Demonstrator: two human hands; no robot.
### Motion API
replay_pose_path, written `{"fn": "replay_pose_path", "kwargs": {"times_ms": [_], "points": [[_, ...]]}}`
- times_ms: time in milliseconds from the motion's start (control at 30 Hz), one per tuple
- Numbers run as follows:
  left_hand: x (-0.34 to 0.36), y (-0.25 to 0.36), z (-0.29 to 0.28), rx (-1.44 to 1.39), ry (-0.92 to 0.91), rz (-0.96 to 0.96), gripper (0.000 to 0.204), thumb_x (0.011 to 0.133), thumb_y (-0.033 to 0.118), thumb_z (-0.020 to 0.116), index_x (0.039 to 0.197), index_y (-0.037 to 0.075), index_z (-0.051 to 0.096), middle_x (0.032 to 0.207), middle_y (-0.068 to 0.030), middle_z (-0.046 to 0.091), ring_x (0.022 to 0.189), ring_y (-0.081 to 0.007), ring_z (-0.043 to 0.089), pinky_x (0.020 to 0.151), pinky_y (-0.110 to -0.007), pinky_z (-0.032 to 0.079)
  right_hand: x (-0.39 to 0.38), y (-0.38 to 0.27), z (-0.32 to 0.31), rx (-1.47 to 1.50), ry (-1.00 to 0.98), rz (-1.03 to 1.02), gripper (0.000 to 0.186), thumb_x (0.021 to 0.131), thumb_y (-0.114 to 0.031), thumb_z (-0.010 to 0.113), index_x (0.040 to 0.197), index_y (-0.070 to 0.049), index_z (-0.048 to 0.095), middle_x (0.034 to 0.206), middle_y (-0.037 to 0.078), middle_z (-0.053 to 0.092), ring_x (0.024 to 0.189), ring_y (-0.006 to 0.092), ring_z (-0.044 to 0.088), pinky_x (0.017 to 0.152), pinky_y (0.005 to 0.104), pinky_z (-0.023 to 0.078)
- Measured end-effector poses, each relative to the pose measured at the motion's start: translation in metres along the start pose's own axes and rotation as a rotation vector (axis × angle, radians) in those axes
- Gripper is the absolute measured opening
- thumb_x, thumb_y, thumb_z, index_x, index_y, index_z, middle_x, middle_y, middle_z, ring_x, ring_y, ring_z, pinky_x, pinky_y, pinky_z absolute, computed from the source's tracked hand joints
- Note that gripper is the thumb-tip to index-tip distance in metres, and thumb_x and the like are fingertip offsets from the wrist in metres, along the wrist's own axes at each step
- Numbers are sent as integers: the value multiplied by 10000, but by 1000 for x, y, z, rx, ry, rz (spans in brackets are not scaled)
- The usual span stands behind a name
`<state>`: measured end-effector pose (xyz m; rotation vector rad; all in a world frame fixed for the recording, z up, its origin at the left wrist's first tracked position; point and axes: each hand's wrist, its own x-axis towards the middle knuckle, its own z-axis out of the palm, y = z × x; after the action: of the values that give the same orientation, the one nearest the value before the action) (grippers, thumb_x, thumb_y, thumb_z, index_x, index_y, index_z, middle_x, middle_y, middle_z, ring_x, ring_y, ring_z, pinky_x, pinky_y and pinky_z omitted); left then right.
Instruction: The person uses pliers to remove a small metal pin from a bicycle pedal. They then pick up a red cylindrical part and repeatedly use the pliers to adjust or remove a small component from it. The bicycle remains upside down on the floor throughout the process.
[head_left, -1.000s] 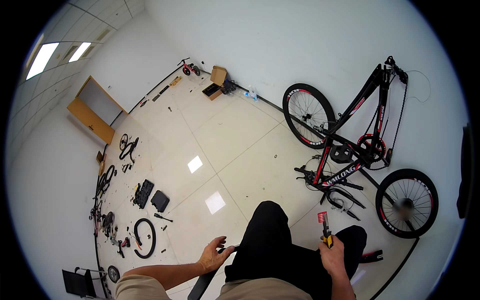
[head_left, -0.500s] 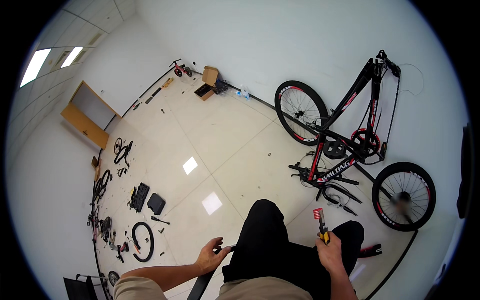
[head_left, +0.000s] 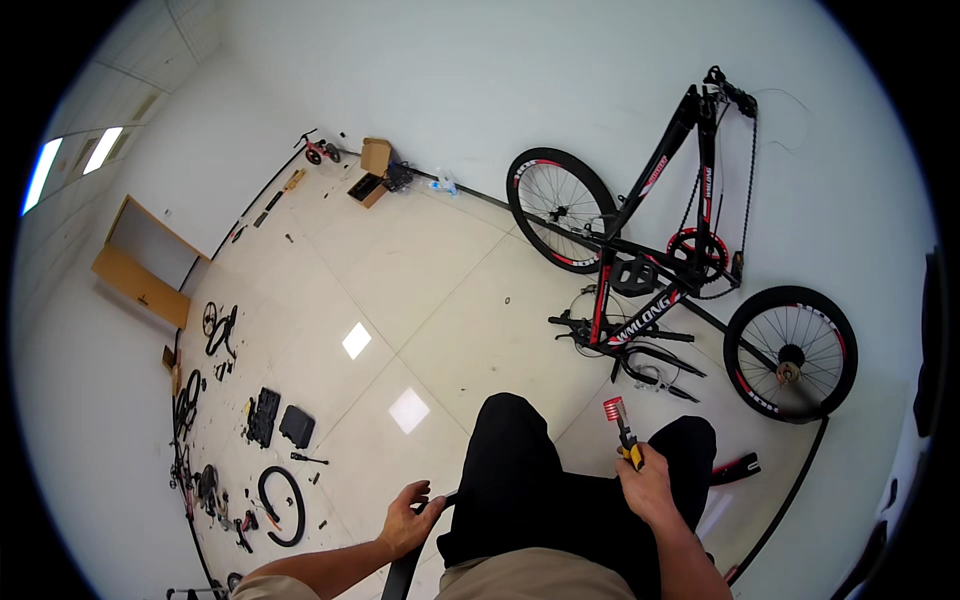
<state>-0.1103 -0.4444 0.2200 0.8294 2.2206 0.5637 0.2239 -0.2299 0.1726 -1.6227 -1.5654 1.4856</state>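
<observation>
In my right hand (head_left: 648, 484) is a hand tool that looks like pliers (head_left: 631, 452), with yellow and black handles and a metal head. A red coil that looks like a spring (head_left: 614, 409) sits at the tool's tip, pointing up and away from me. My left hand (head_left: 408, 518) rests against a black bar like a chair armrest (head_left: 402, 576), beside my left thigh; its fingers are slightly curled and apart. Ahead on the right, a black and red bicycle frame (head_left: 655, 310) leans at the wall, its handlebar (head_left: 580, 325) low on the floor.
One wheel (head_left: 563, 160) stands behind the frame, another wheel (head_left: 840, 352) to its right. A black and red part (head_left: 736, 470) lies beyond my right knee. On the left floor are a tyre (head_left: 298, 500), an opened tool case (head_left: 262, 418) and several bike parts. A cardboard box (head_left: 376, 156) stands far off.
The whole view has shifted, with the room's things sliding left and up a little. My right hand still holds the tool with the red coil; my left hand stays by the black bar.
</observation>
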Motion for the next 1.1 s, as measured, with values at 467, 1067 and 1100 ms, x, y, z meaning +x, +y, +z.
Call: {"fn": "replay_pose_path", "kwargs": {"times_ms": [467, 1067, 1100], "points": [[-3, 3, 8, -13, 359, 359, 519, 882, 138, 719, 1350, -13, 553, 1268, -195, 646, 1252, -318, 589, 1051, -408, 467, -7, -16, 21, 525, -308, 134, 165, 964, -66, 633, 1093, 36, 629, 757, 40, 586, 598, 102, 533, 554, 264, 457], [59, 202, 115, -1049, -577, 341, 519, 1080, 330, 502, 1452, -28, 448, 1365, -239, 578, 1209, -313, 607, 1069, -466, 465, -12, -30, 6, 602, -511, 40, 228, 966, -99, 653, 1140, 48, 635, 815, 75, 671, 639, 133, 639, 584, 279, 549], [58, 199, 113, -1011, -553, 372, 482, 1074, 297, 526, 1431, -24, 481, 1353, -232, 592, 1192, -311, 620, 1066, -468, 469, -12, -30, 5, 614, -530, 38, 227, 965, -100, 655, 1137, 46, 636, 819, 76, 673, 643, 135, 644, 585, 280, 551]]}}
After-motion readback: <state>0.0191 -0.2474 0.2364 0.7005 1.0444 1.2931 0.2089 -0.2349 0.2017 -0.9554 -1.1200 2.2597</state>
